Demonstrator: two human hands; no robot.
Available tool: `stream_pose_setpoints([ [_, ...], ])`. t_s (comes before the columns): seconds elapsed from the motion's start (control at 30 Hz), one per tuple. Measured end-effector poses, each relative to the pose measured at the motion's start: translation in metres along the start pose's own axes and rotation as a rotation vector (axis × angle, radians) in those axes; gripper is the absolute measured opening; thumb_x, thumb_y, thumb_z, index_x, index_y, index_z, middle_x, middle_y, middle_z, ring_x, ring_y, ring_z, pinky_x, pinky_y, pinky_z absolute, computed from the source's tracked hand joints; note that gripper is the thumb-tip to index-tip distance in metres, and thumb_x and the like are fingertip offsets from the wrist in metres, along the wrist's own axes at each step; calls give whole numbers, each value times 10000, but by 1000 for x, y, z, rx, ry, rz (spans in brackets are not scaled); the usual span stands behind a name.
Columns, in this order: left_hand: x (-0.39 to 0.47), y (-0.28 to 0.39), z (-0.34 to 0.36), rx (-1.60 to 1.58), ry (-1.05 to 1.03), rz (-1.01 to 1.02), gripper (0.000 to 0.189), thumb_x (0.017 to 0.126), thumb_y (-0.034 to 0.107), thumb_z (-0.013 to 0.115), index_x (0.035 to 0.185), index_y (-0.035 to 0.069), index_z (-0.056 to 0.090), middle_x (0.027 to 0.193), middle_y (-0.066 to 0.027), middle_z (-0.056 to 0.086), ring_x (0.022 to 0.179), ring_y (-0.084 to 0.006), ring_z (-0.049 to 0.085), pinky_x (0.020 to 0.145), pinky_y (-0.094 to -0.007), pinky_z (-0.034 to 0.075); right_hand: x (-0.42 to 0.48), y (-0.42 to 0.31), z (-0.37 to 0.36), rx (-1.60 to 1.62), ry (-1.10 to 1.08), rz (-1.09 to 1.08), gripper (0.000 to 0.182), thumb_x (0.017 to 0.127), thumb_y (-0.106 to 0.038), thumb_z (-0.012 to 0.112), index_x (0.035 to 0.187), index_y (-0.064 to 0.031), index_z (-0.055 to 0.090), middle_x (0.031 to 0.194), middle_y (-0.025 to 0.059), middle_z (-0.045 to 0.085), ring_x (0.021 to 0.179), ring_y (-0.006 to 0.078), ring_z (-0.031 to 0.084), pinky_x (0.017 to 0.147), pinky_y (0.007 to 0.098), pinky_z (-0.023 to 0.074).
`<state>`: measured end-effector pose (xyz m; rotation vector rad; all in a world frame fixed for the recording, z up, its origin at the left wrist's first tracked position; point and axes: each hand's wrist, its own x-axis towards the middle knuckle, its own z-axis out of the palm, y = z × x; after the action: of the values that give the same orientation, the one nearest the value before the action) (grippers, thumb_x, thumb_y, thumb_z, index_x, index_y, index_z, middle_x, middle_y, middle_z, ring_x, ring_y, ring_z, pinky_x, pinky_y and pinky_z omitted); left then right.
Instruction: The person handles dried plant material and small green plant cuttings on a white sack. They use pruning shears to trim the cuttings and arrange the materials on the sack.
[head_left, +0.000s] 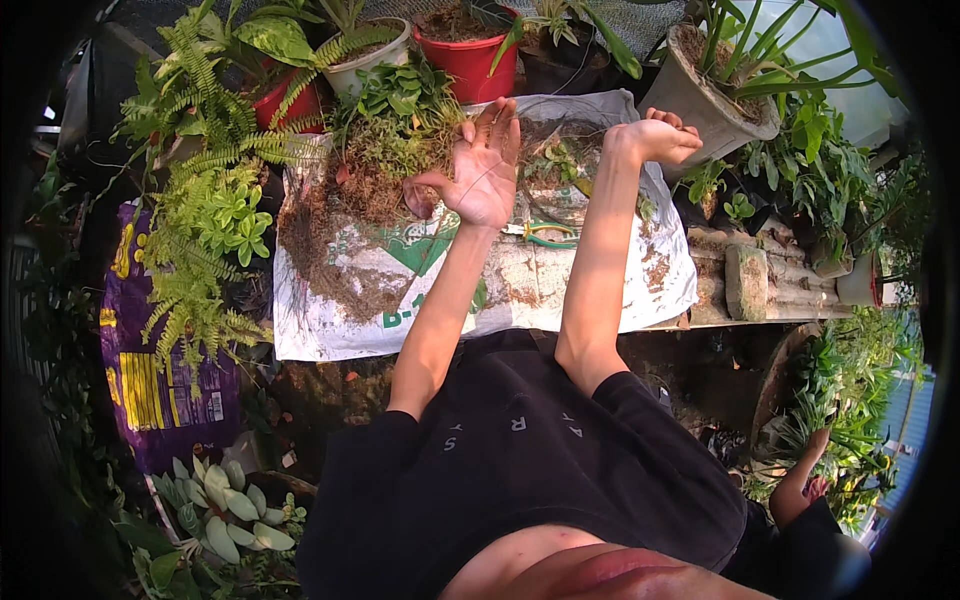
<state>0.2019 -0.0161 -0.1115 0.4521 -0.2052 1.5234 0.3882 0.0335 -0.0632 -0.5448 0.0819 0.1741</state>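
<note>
My left hand is raised palm up over a white woven plastic sack, its fingers apart and nothing in it. Near its wrist lie cutting pliers with green and yellow handles. My right hand is held up at the sack's far right, wrist bent, fingers curled in; no object shows in it. Beyond it leans a grey plant pot. A clump of leafy plants with moss and roots sits on the sack left of my left hand. Loose plant debris lies between my hands.
Along the back stand a red pot, a white pot and a black pot. Ferns hang at left above a purple printed bag. A concrete block rests on corrugated sheeting. Another person's arm shows lower right.
</note>
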Motion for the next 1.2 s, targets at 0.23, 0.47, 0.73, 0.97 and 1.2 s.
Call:
stream_pose_setpoints([
  [0.23,-6,-9,-4,17,67,48,938,518,827,644,982,31,470,1412,-236,381,1404,-345,269,1175,-458,277,-7,25,2,-74,232,81,345,1062,-318,155,901,-87,354,694,14,394,537,120,329,467,261,331],
  [0.47,-2,-9,-9,230,-42,193,819,548,808,636,938,109,467,1418,-208,402,1402,-310,287,1167,-435,290,-15,35,4,-69,226,129,314,1065,-308,191,901,-93,351,657,6,369,524,106,314,438,258,317],
  [0.73,17,-1,-11,440,71,280,430,948,565,386,972,136,398,1180,-177,584,1286,-317,456,1115,-427,358,-16,47,-3,2,96,263,341,1064,-356,194,909,-103,363,673,17,399,547,131,368,475,277,354],
  [0.97,36,35,6,244,214,112,444,962,581,327,955,161,471,581,34,159,555,-107,183,577,-261,306,14,29,-41,196,-478,1015,433,1037,-441,241,1138,-47,389,1172,225,526,1106,367,538,996,610,433],
  [1.2,36,37,8,382,203,103,475,964,595,294,886,144,419,560,44,137,522,-100,135,480,-255,183,-18,-29,-39,236,-837,1043,754,953,-612,343,1401,-10,263,1411,268,377,1341,424,350,1088,696,241],
])
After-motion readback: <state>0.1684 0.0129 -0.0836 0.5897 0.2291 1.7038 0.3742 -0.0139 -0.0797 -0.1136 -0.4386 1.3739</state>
